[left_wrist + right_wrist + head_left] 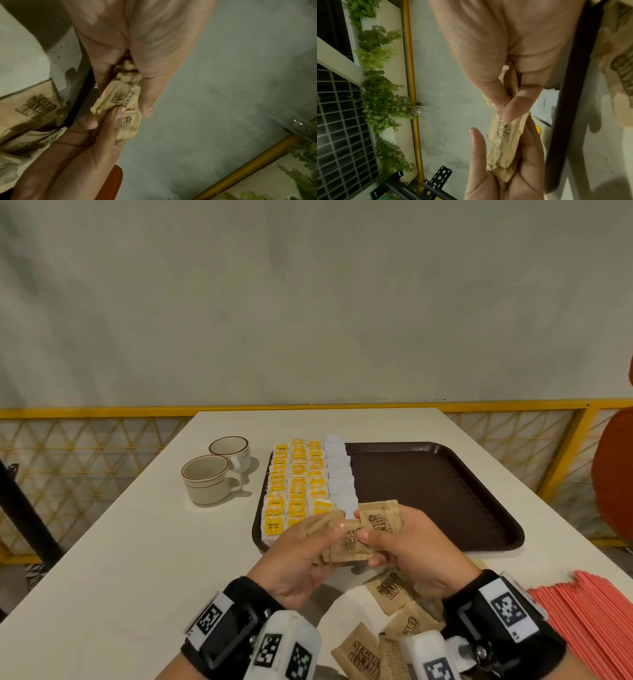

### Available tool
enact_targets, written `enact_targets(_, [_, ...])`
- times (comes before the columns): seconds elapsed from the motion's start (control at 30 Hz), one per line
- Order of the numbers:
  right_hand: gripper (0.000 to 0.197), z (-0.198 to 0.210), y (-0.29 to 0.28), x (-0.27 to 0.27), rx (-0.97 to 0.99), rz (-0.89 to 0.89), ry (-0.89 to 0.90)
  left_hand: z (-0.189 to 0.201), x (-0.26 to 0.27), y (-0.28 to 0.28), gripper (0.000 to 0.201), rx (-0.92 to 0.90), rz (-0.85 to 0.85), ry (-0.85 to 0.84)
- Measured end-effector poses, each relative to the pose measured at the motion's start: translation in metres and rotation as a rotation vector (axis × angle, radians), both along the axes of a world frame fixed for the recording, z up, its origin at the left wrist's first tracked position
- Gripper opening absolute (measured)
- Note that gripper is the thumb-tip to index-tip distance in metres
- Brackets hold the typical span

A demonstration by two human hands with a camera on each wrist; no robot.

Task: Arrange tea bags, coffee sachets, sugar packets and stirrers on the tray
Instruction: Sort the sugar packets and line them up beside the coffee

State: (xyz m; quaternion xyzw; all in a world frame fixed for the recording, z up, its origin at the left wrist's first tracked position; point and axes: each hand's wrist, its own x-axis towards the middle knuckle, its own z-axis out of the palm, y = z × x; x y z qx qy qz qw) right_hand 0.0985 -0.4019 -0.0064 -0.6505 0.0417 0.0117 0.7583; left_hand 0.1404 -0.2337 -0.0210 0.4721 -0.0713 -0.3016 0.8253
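Note:
Both hands hold a small bundle of brown sugar packets (347,544) above the near edge of the dark brown tray (445,494). My left hand (327,544) grips the bundle from the left, thumb on top. My right hand (371,546) pinches it from the right. The left wrist view shows the crumpled packets (120,97) between the fingers, and the right wrist view shows them (505,136) too. Rows of yellow tea bags (294,484) fill the tray's left side, with a column of white sachets (339,474) beside them. Red stirrers (589,621) lie at the near right.
Several loose sugar packets (390,590) lie on the white table (137,577) under my wrists. Two cream cups (207,479) stand left of the tray. The right part of the tray is bare. A yellow railing (102,412) runs behind the table.

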Motion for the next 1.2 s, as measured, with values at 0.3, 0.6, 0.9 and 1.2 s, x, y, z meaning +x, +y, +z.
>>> enact_targets(0.3, [0.024, 0.008, -0.004, -0.001, 0.084, 0.056, 0.02, 0.002, 0.007, 0.002, 0.026, -0.005, 0.083, 0.11])
enact_targets(0.6, [0.02, 0.012, -0.006, -0.003, 0.051, -0.019, -0.071, 0.007, 0.004, 0.001, 0.039, -0.21, 0.004, 0.323])
enact_targets(0.9, [0.015, 0.029, 0.009, 0.002, -0.226, -0.004, -0.08, 0.012, 0.002, 0.0, 0.039, -0.24, 0.044, 0.403])
enact_targets(1.2, [0.079, 0.049, 0.015, 0.014, -1.212, 0.351, -0.24, 0.011, 0.003, 0.002, 0.068, -0.397, -0.085, 0.528])
